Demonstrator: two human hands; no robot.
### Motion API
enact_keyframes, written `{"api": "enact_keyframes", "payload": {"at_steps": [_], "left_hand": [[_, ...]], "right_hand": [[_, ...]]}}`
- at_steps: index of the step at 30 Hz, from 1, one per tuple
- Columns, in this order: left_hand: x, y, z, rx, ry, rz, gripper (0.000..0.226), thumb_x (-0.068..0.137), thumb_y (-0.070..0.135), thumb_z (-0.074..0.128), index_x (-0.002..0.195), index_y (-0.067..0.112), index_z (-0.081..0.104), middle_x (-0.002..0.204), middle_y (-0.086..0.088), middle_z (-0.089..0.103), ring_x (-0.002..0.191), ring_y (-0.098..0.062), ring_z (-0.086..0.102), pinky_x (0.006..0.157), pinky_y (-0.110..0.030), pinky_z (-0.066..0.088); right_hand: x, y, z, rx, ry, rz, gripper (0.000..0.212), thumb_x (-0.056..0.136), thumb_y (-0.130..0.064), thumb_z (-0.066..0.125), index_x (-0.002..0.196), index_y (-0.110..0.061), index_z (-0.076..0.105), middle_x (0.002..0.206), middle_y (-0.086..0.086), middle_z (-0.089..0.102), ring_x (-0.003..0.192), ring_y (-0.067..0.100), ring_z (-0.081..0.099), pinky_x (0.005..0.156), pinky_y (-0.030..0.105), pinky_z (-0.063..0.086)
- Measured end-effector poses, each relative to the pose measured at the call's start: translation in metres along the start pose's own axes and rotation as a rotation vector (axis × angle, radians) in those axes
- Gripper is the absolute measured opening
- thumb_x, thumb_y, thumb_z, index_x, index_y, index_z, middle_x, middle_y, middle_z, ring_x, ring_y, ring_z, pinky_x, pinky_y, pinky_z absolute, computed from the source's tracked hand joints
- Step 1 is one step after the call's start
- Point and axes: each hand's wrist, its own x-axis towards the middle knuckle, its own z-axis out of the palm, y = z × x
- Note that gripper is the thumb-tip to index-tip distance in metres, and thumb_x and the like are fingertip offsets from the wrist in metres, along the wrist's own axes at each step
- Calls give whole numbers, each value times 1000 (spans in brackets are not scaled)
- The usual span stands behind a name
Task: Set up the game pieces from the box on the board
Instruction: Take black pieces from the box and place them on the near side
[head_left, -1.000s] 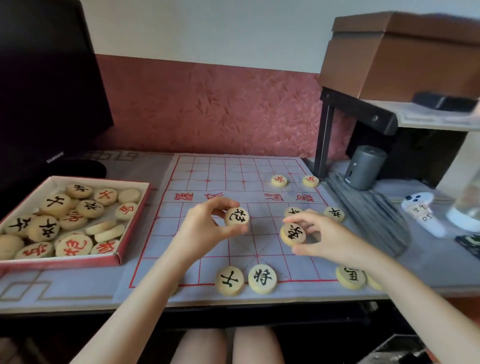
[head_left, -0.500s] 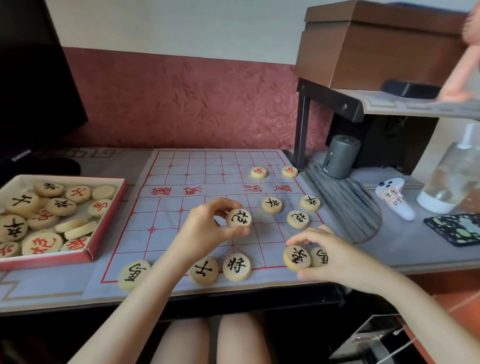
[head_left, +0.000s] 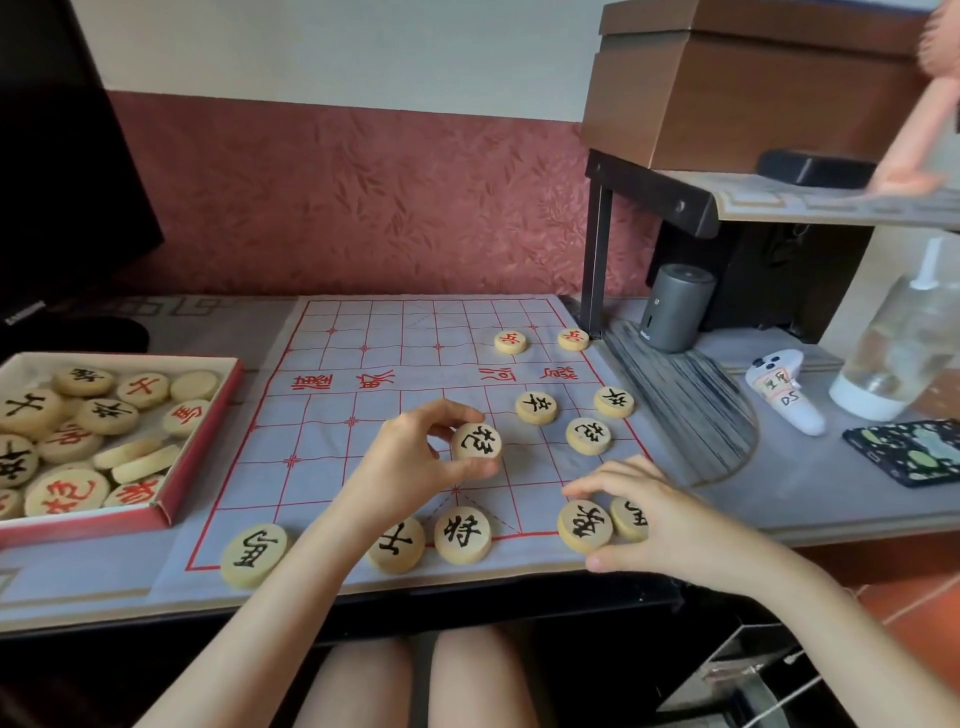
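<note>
Pale wooden discs, round and flat, carry black or red brushed characters. Your left hand (head_left: 410, 460) pinches one black-marked disc (head_left: 476, 441) between thumb and fingertips over the near half of the board (head_left: 332, 431). Your right hand (head_left: 662, 525) grips a second disc (head_left: 585, 526) at the board's near edge, just beside a corner piece (head_left: 629, 515). Thin and grey with a red grid, the board lies flat on the desk (head_left: 779, 496). Left of it sits the red-rimmed box (head_left: 203, 452), heaped with more discs. To the right, a striped grey fan (head_left: 685, 415), a dark cylinder (head_left: 675, 306), a clear bottle (head_left: 898, 358) and a patterned phone (head_left: 914, 452) crowd the desk.
</note>
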Motion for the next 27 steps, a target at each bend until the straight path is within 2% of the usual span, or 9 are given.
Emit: {"api": "enact_keyframes", "payload": {"at_steps": [3, 7, 9, 13, 17, 23, 27], "left_hand": [[-1, -2, -1, -9, 0, -8, 40, 65, 33, 81, 99, 34, 61, 100, 15, 65, 95, 1, 58, 73, -16, 44], [-2, -6, -7, -4, 9, -27, 40, 64, 34, 81, 99, 35, 61, 100, 15, 66, 96, 0, 58, 75, -18, 44], [-3, -8, -15, 11, 26, -36, 41, 64, 34, 81, 100, 34, 62, 100, 16, 66, 96, 1, 58, 74, -18, 44], [-6, -18, -38, 44, 175, -107, 39, 65, 34, 81, 101, 31, 64, 97, 17, 64, 93, -3, 57, 68, -12, 37], [-15, -34, -67, 76, 294, -163, 41, 65, 33, 81, 102, 26, 67, 96, 12, 67, 89, -7, 60, 67, -9, 37], [-35, -57, -97, 176, 337, -208, 45, 65, 34, 81, 106, 24, 66, 94, 11, 67, 84, -3, 59, 67, -10, 40], [-43, -69, -109, 262, 381, -238, 46, 65, 32, 82, 106, 22, 65, 88, 10, 65, 77, 1, 56, 63, -7, 37]], "right_hand": [[2, -2, -2, 17, 5, 8, 58, 67, -47, 77, 117, -55, 47, 121, -35, 32, 120, -20, 32, 104, 23, 30], [8, -14, -7, 103, 49, -11, 48, 74, -40, 74, 114, -54, 51, 130, -30, 30, 123, -21, 27, 103, 17, 23], [15, -20, -7, 125, 72, -38, 41, 79, -38, 70, 114, -50, 53, 129, -29, 33, 120, -25, 26, 104, 16, 19], [32, -34, -2, 144, 77, -86, 30, 83, -39, 64, 111, -48, 56, 119, -27, 43, 121, -19, 31, 106, 18, 21], [54, -57, 6, 129, 26, -141, 30, 87, -37, 62, 115, -44, 56, 116, -34, 43, 112, -28, 30, 90, -2, 23], [95, -95, 20, 115, -1, -230, 30, 87, -37, 60, 116, -40, 56, 114, -25, 51, 114, -20, 33, 97, 7, 26], [118, -115, 33, 106, -2, -276, 28, 88, -37, 60, 115, -40, 58, 119, -16, 56, 109, -19, 37, 100, 14, 27]]}}
